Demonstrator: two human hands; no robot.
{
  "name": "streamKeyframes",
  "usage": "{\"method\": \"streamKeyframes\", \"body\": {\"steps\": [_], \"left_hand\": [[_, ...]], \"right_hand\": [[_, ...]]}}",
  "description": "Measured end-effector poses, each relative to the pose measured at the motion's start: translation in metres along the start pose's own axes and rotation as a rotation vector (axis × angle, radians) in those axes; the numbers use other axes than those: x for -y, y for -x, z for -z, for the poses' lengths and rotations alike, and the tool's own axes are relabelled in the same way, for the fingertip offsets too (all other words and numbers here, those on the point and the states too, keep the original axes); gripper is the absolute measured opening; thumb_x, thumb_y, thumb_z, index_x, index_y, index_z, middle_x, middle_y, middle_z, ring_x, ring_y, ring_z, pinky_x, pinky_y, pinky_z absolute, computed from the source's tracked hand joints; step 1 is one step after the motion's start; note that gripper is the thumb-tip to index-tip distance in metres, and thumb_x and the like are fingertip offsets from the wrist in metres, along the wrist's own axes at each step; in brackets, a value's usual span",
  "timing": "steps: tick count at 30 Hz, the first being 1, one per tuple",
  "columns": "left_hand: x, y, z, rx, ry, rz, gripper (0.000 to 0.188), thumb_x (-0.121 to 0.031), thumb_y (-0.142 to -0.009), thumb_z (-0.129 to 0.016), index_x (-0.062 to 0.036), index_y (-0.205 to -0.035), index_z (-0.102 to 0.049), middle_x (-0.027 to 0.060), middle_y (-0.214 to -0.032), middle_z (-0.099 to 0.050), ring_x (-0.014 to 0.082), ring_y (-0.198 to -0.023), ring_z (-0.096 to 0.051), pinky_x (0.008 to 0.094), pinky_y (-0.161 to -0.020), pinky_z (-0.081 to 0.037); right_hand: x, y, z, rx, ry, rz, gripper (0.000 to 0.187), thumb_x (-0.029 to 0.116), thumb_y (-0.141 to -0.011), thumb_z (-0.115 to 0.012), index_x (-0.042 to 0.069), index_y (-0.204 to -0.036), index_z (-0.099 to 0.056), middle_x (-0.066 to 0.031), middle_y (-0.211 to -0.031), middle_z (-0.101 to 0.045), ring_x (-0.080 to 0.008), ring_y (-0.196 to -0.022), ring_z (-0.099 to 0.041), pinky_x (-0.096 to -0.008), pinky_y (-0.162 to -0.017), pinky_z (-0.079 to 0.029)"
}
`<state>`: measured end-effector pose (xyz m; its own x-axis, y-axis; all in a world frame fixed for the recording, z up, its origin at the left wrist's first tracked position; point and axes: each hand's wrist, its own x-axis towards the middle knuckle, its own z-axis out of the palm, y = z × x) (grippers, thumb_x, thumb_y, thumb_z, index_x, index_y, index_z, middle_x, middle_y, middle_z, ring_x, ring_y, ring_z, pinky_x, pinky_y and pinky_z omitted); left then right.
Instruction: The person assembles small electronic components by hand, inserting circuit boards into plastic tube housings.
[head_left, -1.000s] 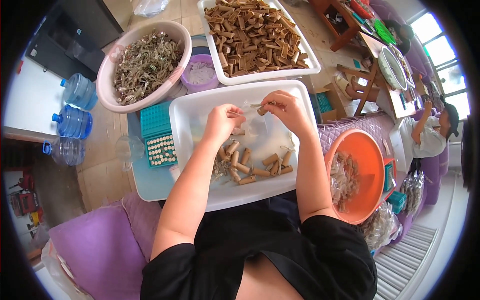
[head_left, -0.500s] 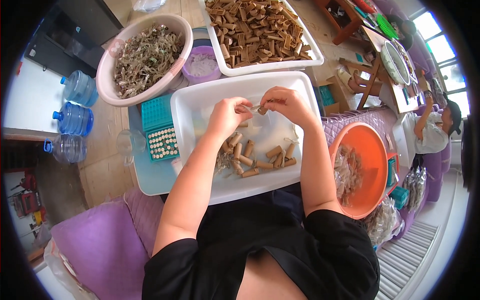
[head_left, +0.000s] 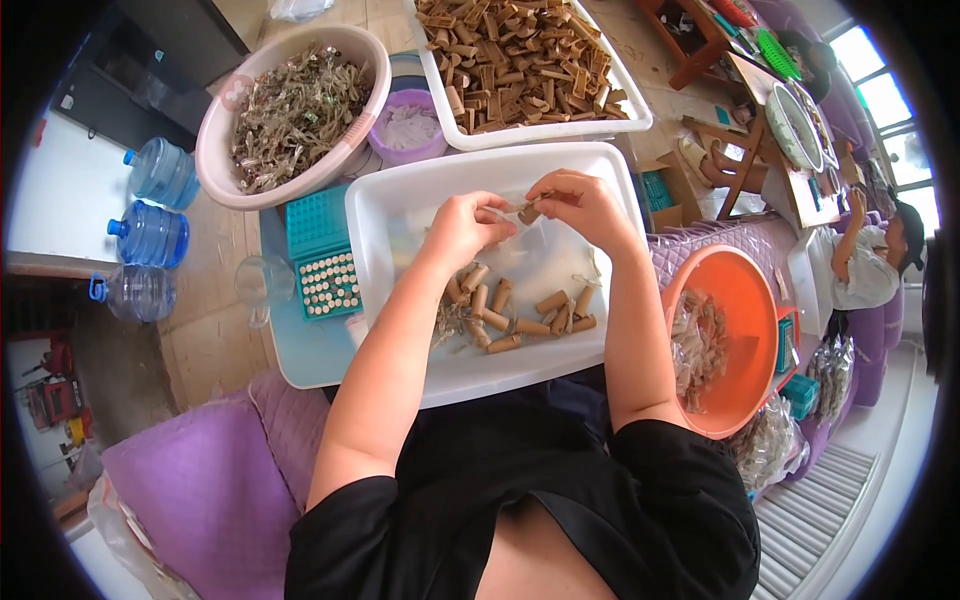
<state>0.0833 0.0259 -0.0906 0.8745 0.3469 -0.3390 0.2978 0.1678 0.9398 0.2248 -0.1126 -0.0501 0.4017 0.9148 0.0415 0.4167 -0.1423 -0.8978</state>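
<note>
A small brown tube sits in the closed grip of the right hand, held over the far half of a white tub. The left hand comes in from the other side, its fingertips just beside the tube; whether that grip closes on anything is too small to tell. Below, loose tubes lie toward the tub's near edge. Off its left edge, a teal box of round, pale-topped pieces rests on a light-blue surface. Beyond the far left corner stands a pink basin piled with tangled strips; past the far edge, a purple bowl and a white tray heaped with brown pieces. Off the right edge, an orange basin holds pale pieces.
</note>
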Motion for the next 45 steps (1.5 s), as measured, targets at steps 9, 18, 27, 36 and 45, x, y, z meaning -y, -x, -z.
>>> {"method": "streamKeyframes", "body": {"steps": [9,18,27,36,45], "left_hand": [[0.002,-0.002,-0.014,-0.007,0.101,-0.108,0.033,-0.004,-0.072,-0.071,0.0017,-0.102,-0.059,0.0049,-0.081,-0.065,0.0078,-0.068,-0.057,0.0218,-0.058,-0.046],[-0.001,0.002,-0.005,-0.015,0.033,-0.209,0.033,0.000,-0.071,-0.070,0.0020,-0.102,-0.060,0.0053,-0.090,-0.066,0.0102,-0.081,-0.060,0.0238,-0.071,-0.048],[-0.009,0.007,-0.024,-0.277,-0.400,-0.382,0.037,0.000,-0.070,-0.071,0.0043,-0.104,-0.058,0.0035,-0.084,-0.064,0.0094,-0.073,-0.058,0.0228,-0.067,-0.047],[-0.005,0.004,-0.003,0.044,-0.114,-0.011,0.031,-0.008,-0.073,-0.071,0.0031,-0.099,-0.059,0.0045,-0.078,-0.063,0.0079,-0.068,-0.056,0.0226,-0.063,-0.045],[-0.002,0.006,-0.007,-0.027,0.034,0.023,0.028,-0.005,-0.074,-0.070,0.0022,-0.100,-0.060,0.0055,-0.085,-0.064,0.0098,-0.071,-0.058,0.0228,-0.064,-0.046]], "right_hand": [[-0.008,-0.001,-0.005,-0.085,-0.243,-0.232,0.015,0.004,-0.080,-0.063,-0.002,-0.093,-0.064,-0.0055,-0.075,-0.064,-0.0085,-0.061,-0.057,-0.0222,-0.059,-0.049],[-0.013,-0.010,-0.017,-0.089,-0.171,-0.112,0.015,0.007,-0.074,-0.069,0.000,-0.087,-0.067,-0.0045,-0.071,-0.057,-0.0102,-0.055,-0.056,-0.0228,-0.051,-0.044],[0.010,0.001,-0.015,-0.166,-0.085,-0.092,0.015,0.011,-0.072,-0.071,0.004,-0.085,-0.067,-0.0033,-0.067,-0.063,-0.0081,-0.053,-0.056,-0.0214,-0.050,-0.045],[0.007,-0.002,-0.011,-0.090,-0.146,-0.192,0.011,0.010,-0.077,-0.066,0.002,-0.084,-0.066,-0.0028,-0.064,-0.063,-0.0075,-0.052,-0.057,-0.0217,-0.049,-0.045],[-0.002,-0.003,-0.018,-0.140,-0.232,-0.280,0.014,0.012,-0.083,-0.059,0.000,-0.085,-0.066,-0.0053,-0.063,-0.062,-0.0091,-0.052,-0.058,-0.0235,-0.050,-0.047]]}}
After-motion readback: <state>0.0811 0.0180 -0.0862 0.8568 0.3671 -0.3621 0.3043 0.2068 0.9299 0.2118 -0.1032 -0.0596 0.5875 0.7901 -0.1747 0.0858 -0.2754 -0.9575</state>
